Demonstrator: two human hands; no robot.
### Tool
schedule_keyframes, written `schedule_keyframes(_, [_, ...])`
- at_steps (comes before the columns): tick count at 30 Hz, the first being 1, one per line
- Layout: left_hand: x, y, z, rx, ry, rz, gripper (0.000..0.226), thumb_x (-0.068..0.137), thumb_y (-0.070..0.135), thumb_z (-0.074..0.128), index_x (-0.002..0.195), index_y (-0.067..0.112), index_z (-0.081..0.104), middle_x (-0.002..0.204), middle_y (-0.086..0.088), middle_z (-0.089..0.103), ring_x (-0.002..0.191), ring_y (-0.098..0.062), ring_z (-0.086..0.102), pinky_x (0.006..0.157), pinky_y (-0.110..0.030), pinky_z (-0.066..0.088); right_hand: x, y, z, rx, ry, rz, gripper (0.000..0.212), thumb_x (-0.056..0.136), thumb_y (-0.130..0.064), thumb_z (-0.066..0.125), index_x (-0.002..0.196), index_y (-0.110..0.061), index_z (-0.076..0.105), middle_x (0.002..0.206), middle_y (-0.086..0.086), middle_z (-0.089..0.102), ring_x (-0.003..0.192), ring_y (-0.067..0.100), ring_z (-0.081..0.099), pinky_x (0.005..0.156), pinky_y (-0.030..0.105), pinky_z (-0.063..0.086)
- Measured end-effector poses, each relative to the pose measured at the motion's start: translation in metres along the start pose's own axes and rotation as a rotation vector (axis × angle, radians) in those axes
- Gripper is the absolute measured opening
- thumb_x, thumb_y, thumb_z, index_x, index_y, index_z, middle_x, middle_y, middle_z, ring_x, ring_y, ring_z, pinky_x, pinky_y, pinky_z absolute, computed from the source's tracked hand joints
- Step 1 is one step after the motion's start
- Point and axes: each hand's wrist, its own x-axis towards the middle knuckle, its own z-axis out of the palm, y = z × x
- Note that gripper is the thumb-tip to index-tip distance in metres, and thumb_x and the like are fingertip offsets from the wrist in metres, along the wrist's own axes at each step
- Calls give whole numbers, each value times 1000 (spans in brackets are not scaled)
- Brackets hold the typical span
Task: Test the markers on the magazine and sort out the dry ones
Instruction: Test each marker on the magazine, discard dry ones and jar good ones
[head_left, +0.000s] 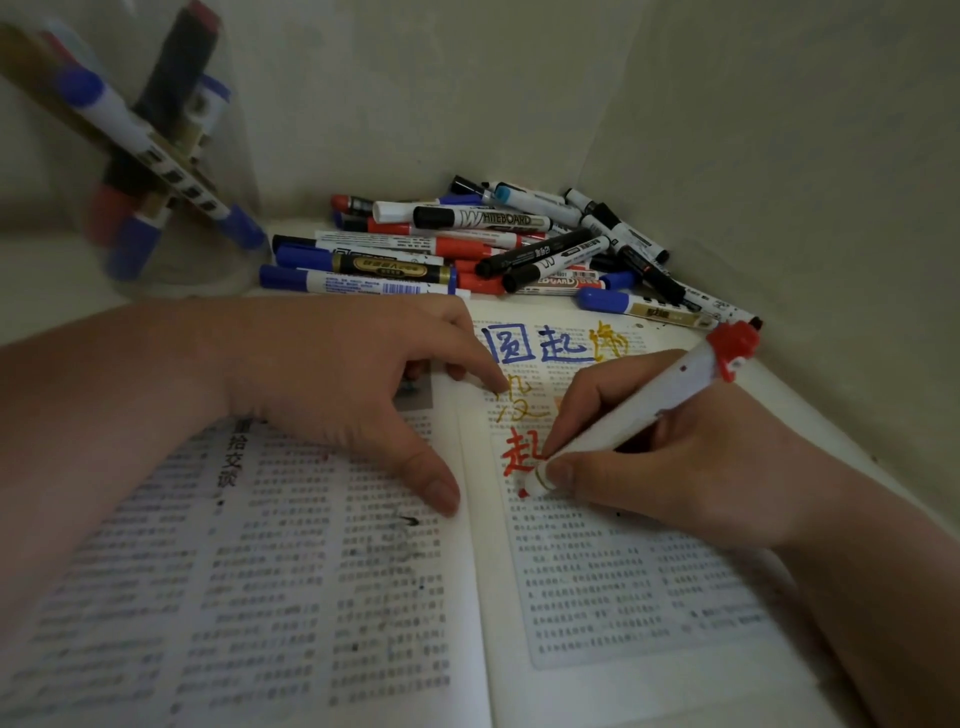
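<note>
Right now the magazine (363, 597) lies open on the white table (47, 301), its far edge towards the corner where the two walls meet. The left hand (332, 374) rests on it across the gutter near the far edge. Its fingers are spread: the thumb (441, 493) stretches towards the near edge on the left page, and the index fingertip touches the right page.

The right hand (675, 467) holds a white marker (639, 410) over the right page. The thumb and index finger pinch the barrel close to the writing end; the other fingers are curled under the barrel and mostly hidden. The marker's long axis runs on a slant. Its tip (524, 491) points down and towards the gutter, and touches the paper. Its red cap end (732, 345) rises towards the far right corner of the table.

Just beside the tip is a red character (522, 452) written over the print. Farther up the same page are blue characters (540, 345) and yellow strokes (610, 343).

A pile of markers (509, 249) with blue, red and black caps lies in the far corner of the table, just past the magazine's far edge. At the far left stands a clear cup (156, 156) with several markers leaning in it; it is blurred.
</note>
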Motion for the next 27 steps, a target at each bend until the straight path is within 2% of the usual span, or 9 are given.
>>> schedule_keyframes(5, [1,-3,1,-8,-1,3,90,46,85,74,129,63,48,116,46,36,110,19,41,92,-16,40,1,2,-3,-23,65,34,18,79,1,78,68,-9,68,61,8,64,52,13,54,47,23,41])
schedule_keyframes(9, [0,-2,1,-18,-2,0,90,47,82,75,130,62,48,117,46,37,110,21,40,91,-15,39,-1,0,-5,15,-19,-15,10,78,-7,84,75,-9,74,66,11,68,54,13,57,47,21,42])
schedule_keyframes(13, [1,-4,3,-25,44,22,90,44,87,73,128,62,51,115,45,39,107,20,43,90,-18,40,-3,-2,-4,1,-98,-25,7,79,-7,83,79,-9,77,69,12,70,56,23,60,49,25,44])
schedule_keyframes(16, [1,-6,4,-19,73,31,91,42,92,70,126,63,52,113,44,40,104,17,46,88,-20,41,-2,1,-6,-7,-82,1,11,80,0,81,74,-5,73,60,4,65,51,9,55,47,19,40])
schedule_keyframes(18, [2,-8,5,-10,90,43,92,41,95,68,126,64,51,111,44,40,102,15,48,85,-20,41,-1,3,-8,-26,-50,16,16,78,0,81,69,-5,68,57,7,61,50,10,53,46,20,39])
schedule_keyframes(20, [1,-6,4,-17,59,32,89,43,92,71,125,66,49,113,44,40,105,16,46,88,-19,41,-1,4,-8,-24,-30,15,13,75,-6,77,70,-5,65,59,12,61,50,13,53,45,23,40])
schedule_keyframes(24, [0,-3,2,-32,4,12,87,46,83,76,127,65,48,119,42,39,113,15,44,95,-18,40,-1,5,-7,51,-16,-24,9,76,-11,78,75,-6,70,62,11,64,51,11,53,45,20,40])
schedule_keyframes(27, [2,-5,3,-21,34,28,88,45,86,74,127,65,49,117,42,40,109,16,44,90,-16,40,-1,5,-6,32,-46,-33,11,80,-3,82,75,-5,72,62,4,65,52,6,53,47,17,39])
